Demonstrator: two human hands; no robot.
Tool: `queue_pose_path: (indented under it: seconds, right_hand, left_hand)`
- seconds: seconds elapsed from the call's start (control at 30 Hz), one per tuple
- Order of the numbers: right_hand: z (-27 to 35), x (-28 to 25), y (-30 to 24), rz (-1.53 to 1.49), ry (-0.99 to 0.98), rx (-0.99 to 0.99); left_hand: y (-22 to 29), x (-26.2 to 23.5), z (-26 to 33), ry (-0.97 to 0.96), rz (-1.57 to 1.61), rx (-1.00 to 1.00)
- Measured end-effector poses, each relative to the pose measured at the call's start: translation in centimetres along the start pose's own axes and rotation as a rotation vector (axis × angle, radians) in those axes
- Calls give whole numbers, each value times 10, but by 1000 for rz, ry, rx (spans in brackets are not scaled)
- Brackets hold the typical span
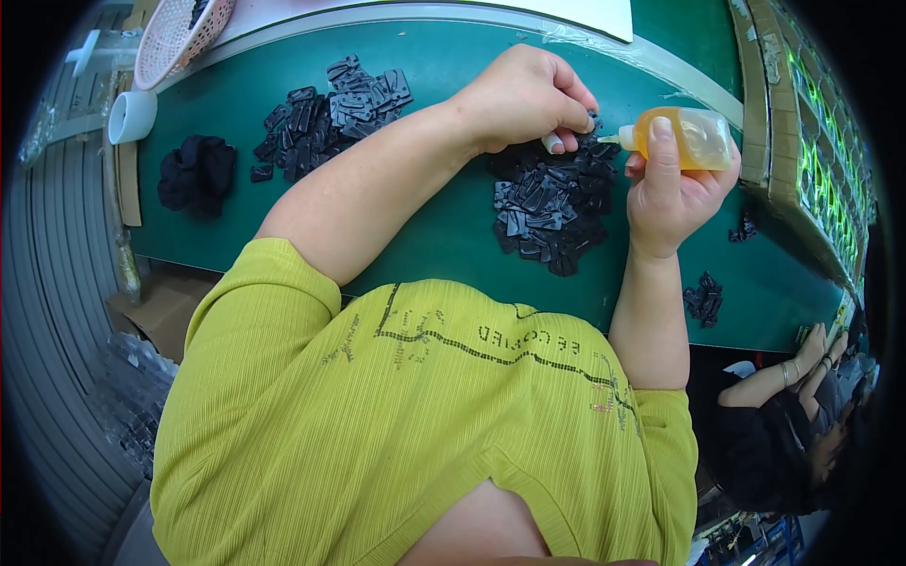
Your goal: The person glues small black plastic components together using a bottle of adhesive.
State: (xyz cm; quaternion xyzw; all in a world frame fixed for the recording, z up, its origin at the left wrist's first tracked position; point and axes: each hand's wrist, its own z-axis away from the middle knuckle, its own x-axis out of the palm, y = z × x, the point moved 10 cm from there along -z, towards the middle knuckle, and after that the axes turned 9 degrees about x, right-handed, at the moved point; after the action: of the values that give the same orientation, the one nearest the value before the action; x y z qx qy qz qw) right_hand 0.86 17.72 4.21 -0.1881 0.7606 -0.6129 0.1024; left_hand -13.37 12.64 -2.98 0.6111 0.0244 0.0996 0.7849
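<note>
My right hand (672,193) is closed around a clear squeeze bottle (694,139) of amber liquid, tilted so that its thin nozzle points left. The nozzle tip comes close to the fingers of my left hand (528,99), which pinch a small black plastic part (593,123); whether they touch is too small to tell. White wrapping shows on one left fingertip. Below the left hand lies a heap of flat black plastic parts (543,203) on the green tabletop (406,241). A second heap of like parts (326,113) spreads left of my left forearm.
At the left are a crumpled black cloth (196,174), a white roll (133,117) and a pink basket (179,42). Small clusters of black parts (703,300) lie at the right. A cardboard wall (779,123) borders the right side. Another person's arms (788,373) show at the lower right.
</note>
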Motion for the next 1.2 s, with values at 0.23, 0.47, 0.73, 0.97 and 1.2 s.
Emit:
queue_pose_path:
  seconds: [0.23, 0.47, 0.73, 0.97, 1.2]
  right_hand:
    - [-3, 2, 0, 6, 25, -12]
    - [-24, -43, 13, -403, 189, 166]
    - [-24, -41, 12, -421, 224, 178]
    - [-23, -49, 11, -462, 228, 184]
    - [-20, -36, 11, -444, 174, 206]
  left_hand:
    - [1, -4, -2, 8, 7, -3]
    - [4, -7, -8, 67, 112, 26]
    - [65, -48, -96, 332, -713, 250]
    - [80, -38, -49, 317, -1111, 308]
    - [31, -6, 9, -24, -1054, 113]
